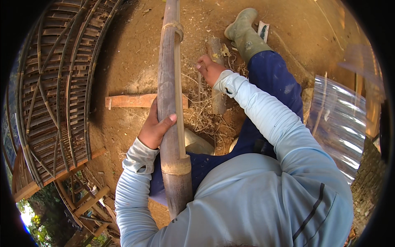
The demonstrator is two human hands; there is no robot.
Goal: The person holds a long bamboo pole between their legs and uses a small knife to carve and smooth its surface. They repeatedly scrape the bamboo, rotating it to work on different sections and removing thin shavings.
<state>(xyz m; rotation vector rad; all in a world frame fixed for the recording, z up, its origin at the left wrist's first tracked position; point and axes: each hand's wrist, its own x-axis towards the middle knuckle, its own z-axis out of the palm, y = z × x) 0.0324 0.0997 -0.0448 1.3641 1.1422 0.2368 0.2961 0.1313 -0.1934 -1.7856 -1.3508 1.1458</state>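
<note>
The left hand (154, 129) is gripping a thick brown bamboo pole (169, 82) at frame centre. The right hand (210, 69) is clenching a thin tool above pale shavings (201, 111).

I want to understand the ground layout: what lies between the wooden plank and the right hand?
In the head view, the bamboo pole crosses between the wooden plank and the right hand, with bamboo shavings beside it.

Worker's clothing, seen from above.
Pale blue long-sleeved shirt (263, 193) with dark seam stripe; navy trousers (271, 74); olive rubber boot (246, 33).
</note>
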